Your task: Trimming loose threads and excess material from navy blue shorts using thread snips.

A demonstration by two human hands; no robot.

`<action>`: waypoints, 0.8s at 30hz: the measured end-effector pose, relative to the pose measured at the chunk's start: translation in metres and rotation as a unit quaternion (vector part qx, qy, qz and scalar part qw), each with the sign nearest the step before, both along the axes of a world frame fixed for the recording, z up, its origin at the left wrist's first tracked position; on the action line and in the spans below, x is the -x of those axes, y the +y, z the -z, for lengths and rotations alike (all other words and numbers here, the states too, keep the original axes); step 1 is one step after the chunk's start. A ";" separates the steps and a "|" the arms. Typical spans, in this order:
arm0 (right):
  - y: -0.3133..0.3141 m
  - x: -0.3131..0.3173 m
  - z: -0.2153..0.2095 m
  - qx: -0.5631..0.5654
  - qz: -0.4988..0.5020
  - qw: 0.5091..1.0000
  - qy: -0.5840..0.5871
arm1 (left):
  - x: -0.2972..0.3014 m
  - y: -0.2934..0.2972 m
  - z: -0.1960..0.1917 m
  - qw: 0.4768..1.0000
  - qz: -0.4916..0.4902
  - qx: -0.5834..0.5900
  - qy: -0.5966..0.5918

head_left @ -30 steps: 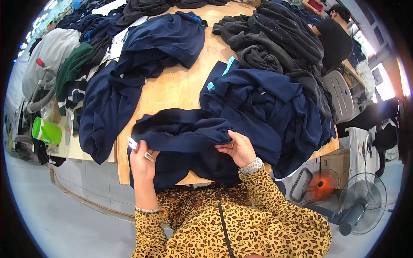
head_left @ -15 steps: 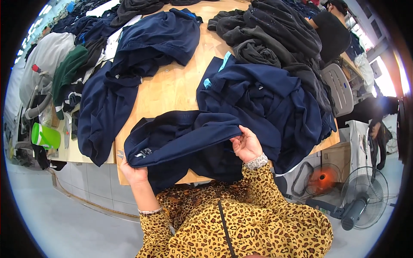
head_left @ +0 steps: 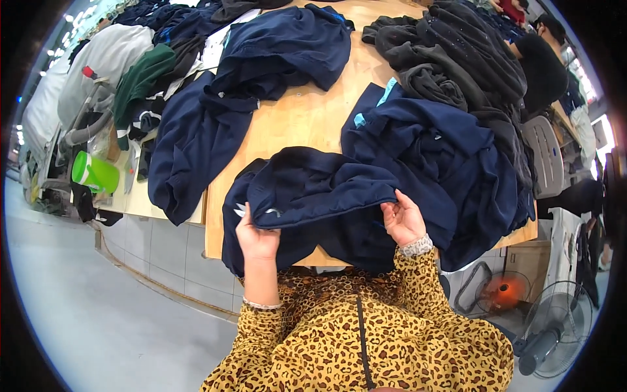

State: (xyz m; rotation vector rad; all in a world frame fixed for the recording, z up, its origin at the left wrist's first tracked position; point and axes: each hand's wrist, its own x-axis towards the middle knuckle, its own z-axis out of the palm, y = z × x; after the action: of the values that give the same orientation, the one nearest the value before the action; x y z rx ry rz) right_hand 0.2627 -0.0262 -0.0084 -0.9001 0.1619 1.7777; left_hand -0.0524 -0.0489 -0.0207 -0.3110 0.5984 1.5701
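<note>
A navy garment point(head_left: 326, 179) is stretched between my two hands at the table's near edge, its wide banded opening facing up and its lower part draping over the edge. My left hand point(head_left: 258, 238) grips the left end of the band. A small pale pointed thing point(head_left: 240, 210) shows beside those fingers; I cannot make out its kind. At the band's right end, my right hand point(head_left: 403, 219) pinches the edge between thumb and fingers. A light print shows inside the band near my left thumb.
Navy garments point(head_left: 431, 144) are heaped to the right, with dark grey clothing point(head_left: 464, 59) behind. More navy garments point(head_left: 281, 49) lie at the back left of the wooden table point(head_left: 297, 121). A green bucket point(head_left: 95, 172) stands left; a floor fan point(head_left: 548, 333) stands lower right.
The view has shifted, so the whole scene sits further right. The band is now less widely stretched, my hands being closer together, and its front edge has turned, hiding most of the print.
</note>
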 end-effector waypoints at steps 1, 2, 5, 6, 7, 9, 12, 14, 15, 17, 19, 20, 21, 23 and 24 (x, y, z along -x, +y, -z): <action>-0.002 0.007 -0.002 -0.006 -0.002 1.000 -0.013 | -0.008 -0.001 -0.004 1.000 0.004 -0.002 -0.003; -0.004 0.015 -0.003 -0.012 -0.004 1.000 -0.027 | -0.015 -0.002 -0.009 0.999 0.020 -0.040 -0.024; -0.027 0.052 -0.034 -0.092 0.009 0.990 -0.109 | -0.028 -0.001 -0.016 0.997 0.018 -0.065 -0.038; -0.039 0.058 -0.032 -0.117 0.002 0.988 -0.098 | -0.030 0.000 -0.017 0.996 0.028 -0.066 -0.052; -0.052 0.058 -0.031 -0.106 -0.042 0.993 -0.029 | -0.033 0.001 -0.018 0.996 0.034 -0.067 -0.050; -0.072 0.070 -0.039 -0.074 -0.216 0.968 0.100 | -0.039 0.001 -0.019 0.998 0.034 -0.040 -0.021; -0.075 0.096 -0.037 -0.072 -0.328 0.937 0.094 | -0.040 -0.004 -0.015 0.995 0.043 -0.078 -0.049; -0.064 0.107 -0.027 -0.057 -0.290 0.952 0.085 | -0.044 -0.004 -0.018 0.995 0.046 -0.072 -0.045; -0.057 0.110 -0.023 -0.040 -0.257 0.963 0.075 | -0.045 -0.007 -0.020 0.992 0.056 -0.102 -0.050; -0.045 0.112 -0.027 -0.055 -0.174 0.981 0.064 | -0.044 -0.010 -0.019 0.988 0.067 -0.132 -0.052; -0.036 0.110 -0.044 -0.047 -0.144 0.988 0.005 | -0.044 -0.012 -0.010 0.993 0.029 -0.101 -0.055; -0.032 0.108 -0.043 -0.047 -0.138 0.989 0.004 | -0.050 -0.009 -0.015 0.999 0.012 -0.050 -0.017; -0.028 0.107 -0.040 -0.012 -0.131 0.991 -0.001 | -0.054 -0.007 -0.019 0.998 0.018 -0.049 -0.018; -0.026 0.106 -0.035 0.024 -0.122 0.992 -0.006 | -0.060 -0.005 -0.024 0.997 0.000 0.048 0.056; -0.025 0.106 -0.033 0.037 -0.122 0.992 -0.012 | -0.062 -0.003 -0.024 0.997 0.003 0.048 0.056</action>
State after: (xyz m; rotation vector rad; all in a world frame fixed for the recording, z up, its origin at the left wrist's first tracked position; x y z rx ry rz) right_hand 0.1568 -0.0511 0.0246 -1.0297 0.1046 1.9966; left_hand 0.0096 -0.0518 0.0034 -0.2955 0.7623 1.5638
